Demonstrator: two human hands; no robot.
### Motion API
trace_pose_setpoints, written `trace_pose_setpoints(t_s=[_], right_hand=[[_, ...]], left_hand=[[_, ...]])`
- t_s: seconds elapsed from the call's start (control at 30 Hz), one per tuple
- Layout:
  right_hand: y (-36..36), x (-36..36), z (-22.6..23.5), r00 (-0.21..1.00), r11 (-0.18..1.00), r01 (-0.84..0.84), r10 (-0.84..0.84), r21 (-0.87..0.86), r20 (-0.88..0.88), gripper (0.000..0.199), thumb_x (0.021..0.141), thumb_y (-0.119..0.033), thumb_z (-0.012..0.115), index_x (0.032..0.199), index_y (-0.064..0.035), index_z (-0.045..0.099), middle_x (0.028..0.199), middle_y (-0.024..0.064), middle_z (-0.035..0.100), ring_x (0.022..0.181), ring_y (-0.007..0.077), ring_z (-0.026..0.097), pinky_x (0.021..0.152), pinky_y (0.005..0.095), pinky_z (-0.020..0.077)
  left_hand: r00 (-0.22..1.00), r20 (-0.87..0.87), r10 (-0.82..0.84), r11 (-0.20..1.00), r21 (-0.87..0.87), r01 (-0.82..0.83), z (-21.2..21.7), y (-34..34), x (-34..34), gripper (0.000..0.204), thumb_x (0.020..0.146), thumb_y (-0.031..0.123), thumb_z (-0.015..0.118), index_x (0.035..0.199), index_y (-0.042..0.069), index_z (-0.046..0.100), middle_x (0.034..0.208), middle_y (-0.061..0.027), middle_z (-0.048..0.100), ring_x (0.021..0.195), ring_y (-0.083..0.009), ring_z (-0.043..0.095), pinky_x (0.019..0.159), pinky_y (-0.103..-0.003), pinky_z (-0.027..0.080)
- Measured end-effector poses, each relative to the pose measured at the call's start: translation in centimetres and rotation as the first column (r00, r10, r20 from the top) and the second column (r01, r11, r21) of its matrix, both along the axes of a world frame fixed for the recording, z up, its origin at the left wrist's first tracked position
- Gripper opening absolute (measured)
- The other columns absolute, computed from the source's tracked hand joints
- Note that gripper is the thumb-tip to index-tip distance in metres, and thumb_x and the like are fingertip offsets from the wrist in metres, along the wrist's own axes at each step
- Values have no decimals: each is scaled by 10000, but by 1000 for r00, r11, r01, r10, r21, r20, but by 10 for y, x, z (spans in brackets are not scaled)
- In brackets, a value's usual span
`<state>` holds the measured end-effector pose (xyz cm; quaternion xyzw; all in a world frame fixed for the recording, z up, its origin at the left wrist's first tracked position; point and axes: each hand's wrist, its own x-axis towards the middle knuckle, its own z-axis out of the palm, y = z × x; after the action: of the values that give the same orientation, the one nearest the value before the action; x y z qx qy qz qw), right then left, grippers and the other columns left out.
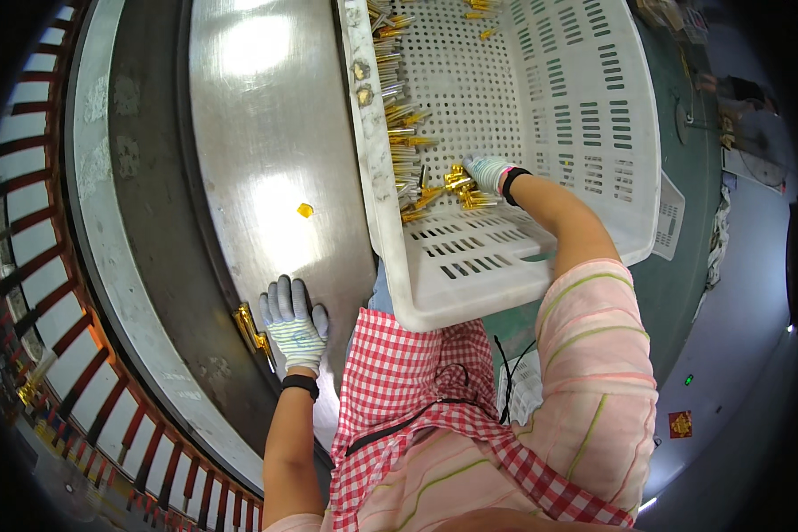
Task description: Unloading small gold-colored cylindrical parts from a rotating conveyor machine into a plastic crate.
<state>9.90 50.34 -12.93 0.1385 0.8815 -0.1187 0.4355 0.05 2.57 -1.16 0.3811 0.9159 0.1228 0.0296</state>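
Observation:
My left hand [294, 326], in a grey and green-striped glove, lies palm down on the metal tabletop [239, 151] with its fingers stretched out. A few shiny gold tubular pieces [253, 332] lie just left of it. My right hand [489, 175], in a similar glove, reaches into the white plastic basket [452, 297]. Its fingers are closed around a bunch of gold tubular pieces [459, 180], partly hidden by the hand. Along the basket's left wall lie many slim clear-and-gold tubes [403, 142], some close to my right hand.
A small amber piece [305, 210] sits on the metal table. At far left runs a curved orange frame [93, 324] with a row of dark-and-red rods. A smaller white basket [669, 215] stands on the green floor [683, 284] at right. Loose tubes [481, 9] lie at the basket's far end.

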Motion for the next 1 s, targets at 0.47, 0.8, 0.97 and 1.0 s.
trace_pose_setpoints(t_s=[0.47, 0.8, 0.97, 1.0], right_hand=[[10, -79, 208, 850, 967, 213, -255, -143, -460, 377, 869, -300, 561, 1074, 13, 610, 1072, 205, 632, 1001, 320, 604, 844, 393, 462], [-263, -88, 412, 448, 830, -32, -486, -557, -750, 273, 869, -124, 577, 1113, -3, 597, 1048, 139, 638, 987, 249, 603, 874, 344, 454], [-411, -125, 431, 547, 512, -584, -326, -630, -771, 343, 861, -153, 567, 1175, -17, 549, 1091, 188, 602, 988, 343, 590, 865, 369, 460], [-440, -134, 432, 502, 471, -673, -275, -570, -820, 376, 865, -164, 564, 1209, -17, 522, 1117, 202, 585, 990, 354, 586, 858, 371, 464]], left_hand=[[995, 78, -64, 996, -59, 69, 31, 4, -18, 512, 767, 311, 524, 1175, 3, 515, 1239, -215, 497, 1195, -353, 427, 1043, -479, 286], [997, 8, -77, 980, 185, 75, 40, -2, -28, 569, 737, 282, 612, 1234, 29, 498, 1313, -172, 462, 1230, -333, 418, 1073, -483, 266], [998, -21, -61, 984, 164, 64, 24, 5, -21, 553, 797, 318, 518, 1263, 27, 464, 1305, -204, 460, 1231, -345, 417, 1087, -481, 260], [997, -48, -63, 981, 181, 70, 19, 7, -20, 558, 777, 312, 532, 1253, 27, 473, 1302, -202, 465, 1227, -346, 421, 1080, -484, 267]])
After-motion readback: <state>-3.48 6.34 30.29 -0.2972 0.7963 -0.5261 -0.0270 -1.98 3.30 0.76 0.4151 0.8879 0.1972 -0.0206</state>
